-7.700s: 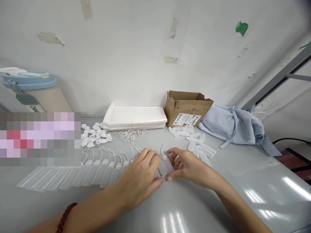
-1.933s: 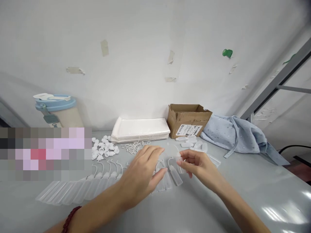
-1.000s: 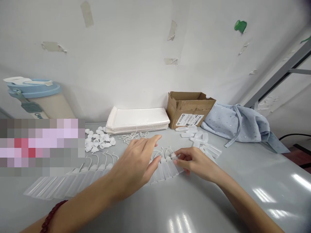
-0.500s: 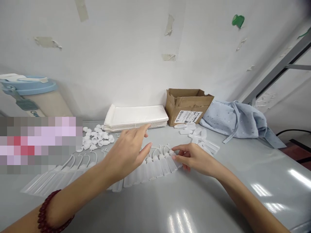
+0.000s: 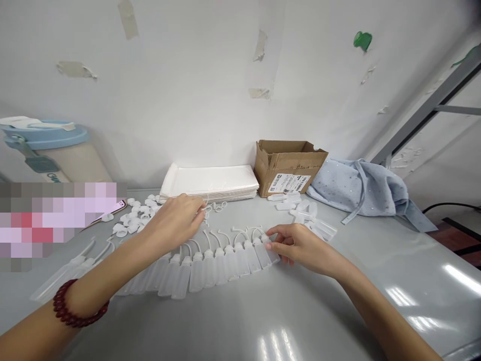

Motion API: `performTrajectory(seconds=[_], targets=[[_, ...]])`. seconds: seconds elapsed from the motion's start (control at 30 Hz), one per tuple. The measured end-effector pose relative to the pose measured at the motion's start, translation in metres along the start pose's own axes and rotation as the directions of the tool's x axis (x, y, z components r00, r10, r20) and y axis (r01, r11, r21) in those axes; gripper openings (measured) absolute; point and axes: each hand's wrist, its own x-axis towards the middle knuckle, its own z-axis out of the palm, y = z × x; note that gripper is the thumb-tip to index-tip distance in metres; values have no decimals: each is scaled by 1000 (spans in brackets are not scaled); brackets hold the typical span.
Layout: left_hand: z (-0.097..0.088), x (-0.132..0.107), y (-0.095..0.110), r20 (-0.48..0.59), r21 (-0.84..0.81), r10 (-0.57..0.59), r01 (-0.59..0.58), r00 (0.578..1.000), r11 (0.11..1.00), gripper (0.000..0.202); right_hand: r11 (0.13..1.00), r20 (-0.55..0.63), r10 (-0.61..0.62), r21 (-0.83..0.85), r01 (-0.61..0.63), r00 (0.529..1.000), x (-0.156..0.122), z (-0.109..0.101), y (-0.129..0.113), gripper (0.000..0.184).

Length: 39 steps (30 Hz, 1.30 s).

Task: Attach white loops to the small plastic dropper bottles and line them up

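My left hand (image 5: 182,220) is over the far part of the table, fingers drawn together at a small heap of thin white cords (image 5: 218,205). A cord seems to be at its fingertips, partly hidden by the hand. At the row's right end, my right hand (image 5: 296,244) pinches the neck of a small translucent plastic bottle (image 5: 273,254) between thumb and fingers. Several similar bottles (image 5: 220,268) lie side by side, curved white cords sticking out of their necks. My left forearm covers part of the row.
White caps (image 5: 133,218) lie loose at left, near a phone (image 5: 121,204) and a blurred-out patch. A large blue-lidded bottle (image 5: 71,155) stands behind. Along the wall are stacked white envelopes (image 5: 210,180), a cardboard box (image 5: 289,168), loose empty bottles (image 5: 323,228) and a blue cloth bag (image 5: 349,188).
My left hand has moved left and back from above the row to the cord heap, its fingers closing. My right hand stays on the end bottle.
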Motion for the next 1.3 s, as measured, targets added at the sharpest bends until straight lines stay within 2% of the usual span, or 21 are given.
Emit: performTrajectory(seconds=[0.2,0.33,0.47,0.63,0.73,0.87,0.97,1.13,1.3], targets=[[8,1,-12,72,-21,8,-6,997,1000,27,1000,-15,3,24,-3,1000,-2,-1,0,40],[14,0,-13,36,-13,31,-30,999,999,26,1000,-35,-7,22,8,999,-4,-2,-3,39],[21,1,-14,46,-47,117,-115,992,992,35,1000,-148,-2,-1,2,989,-3,-4,-1,38],[27,1,-17,95,-63,121,-116,988,991,38,1000,-303,2,-23,-9,953,0,-8,1,33],[27,1,-20,86,-82,130,-123,988,989,38,994,-411,18,-89,-60,911,2,-12,3,29],[16,3,-22,33,-125,72,-68,997,990,41,955,-543,2,-249,-164,840,4,-17,8,25],[3,4,-19,-10,-196,-8,6,1000,981,40,907,-582,8,-339,-252,813,5,-21,10,24],[-14,3,-11,-105,-298,-138,101,985,949,36,872,-571,54,-373,-318,819,5,-23,7,24],[-23,2,-7,-171,-287,-184,130,968,949,31,830,-576,97,-403,-385,812,6,-21,6,26]])
